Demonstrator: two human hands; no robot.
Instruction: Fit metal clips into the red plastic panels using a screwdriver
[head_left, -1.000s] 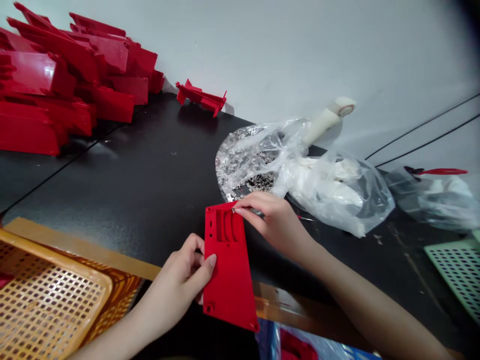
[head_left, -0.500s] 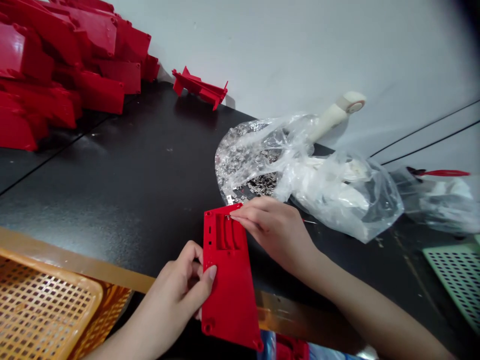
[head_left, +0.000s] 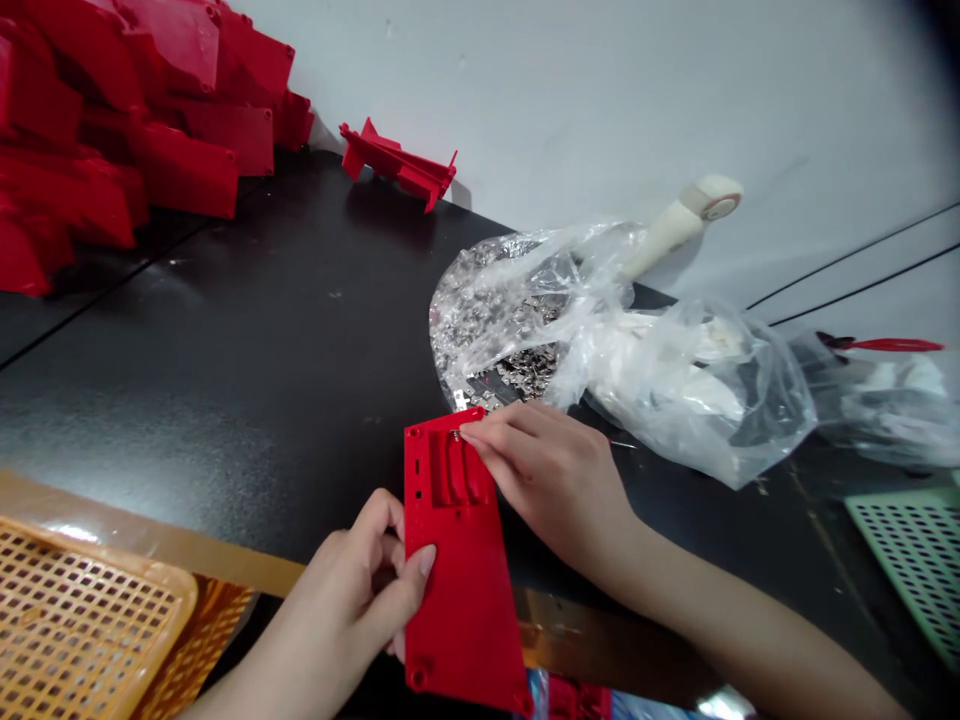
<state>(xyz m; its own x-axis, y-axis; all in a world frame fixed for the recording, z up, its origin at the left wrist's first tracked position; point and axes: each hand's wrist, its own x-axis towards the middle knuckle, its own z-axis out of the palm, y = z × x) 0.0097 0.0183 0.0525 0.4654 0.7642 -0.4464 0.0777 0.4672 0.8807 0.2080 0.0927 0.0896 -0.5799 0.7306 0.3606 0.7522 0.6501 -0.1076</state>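
Observation:
My left hand (head_left: 375,580) grips the left edge of a red plastic panel (head_left: 465,610), thumb on top and fingers curled beneath. The panel is tilted over the table's front edge and has a recessed, slotted compartment near its far end. At the top of that compartment my right hand (head_left: 559,475) pinches a small metal contact with a spring (head_left: 455,435), thumb and forefinger together. Most of the metal piece is hidden by the fingertips. Just beyond the panel, an open clear plastic bag (head_left: 487,300) holds many small metal pieces.
A pile of red panels (head_left: 180,160) lies at the far left, and one red part (head_left: 397,165) stands by the wall. Behind the bag is a cream-coloured handle (head_left: 682,225). An orange basket (head_left: 82,630) sits front left, a green perforated tray (head_left: 911,550) at right.
The view has shifted slightly. Both hands keep their hold, with the right fingertips still at the top of the compartment and the panel almost unmoved.

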